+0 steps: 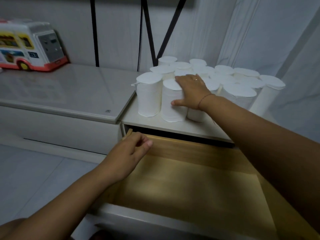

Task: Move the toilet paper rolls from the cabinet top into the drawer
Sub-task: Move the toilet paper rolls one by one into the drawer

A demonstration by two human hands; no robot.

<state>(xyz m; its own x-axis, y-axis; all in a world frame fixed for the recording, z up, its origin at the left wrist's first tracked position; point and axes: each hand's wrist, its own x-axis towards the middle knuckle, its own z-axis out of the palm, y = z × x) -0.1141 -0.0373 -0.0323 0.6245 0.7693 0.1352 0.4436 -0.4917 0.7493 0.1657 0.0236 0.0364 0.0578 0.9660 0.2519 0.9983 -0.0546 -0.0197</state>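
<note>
Hands are found at two levels. The right hand (pixel 190 89) is stretched forward and up and is spread wide over the front roll (pixel 170 110), with the fingers laid across its flat top and the thumb set against its side wall; a closed grip is not yet shown. The left hand (pixel 133 149) is held lower, above the back left corner of the drawer (pixel 190 147), with the fingers loosely curled and nothing held.

That roll is stood upright, so its long axis is vertical, and it is placed at the front edge of the surface (pixel 150 121), directly above and behind the open drawer. The right hand is judged to be the nearer by far, since contact is already made; the left hand is kept well below the rolls. For the coming move, the roll would have to be lifted clear of its neighbours, which are packed just beside it, and brought toward the body and down.

One drawer is seen, pulled out, with no roll visible on its wooden floor. About fifteen toilet paper rolls (pixel 225 73) are counted by their tops, all upright in one tight cluster; an exact figure cannot be given, because the back ones overlap. One toy bus (pixel 31 47) is stood on the neighbouring glass-topped unit (pixel 69 89), well apart to the left.
</note>
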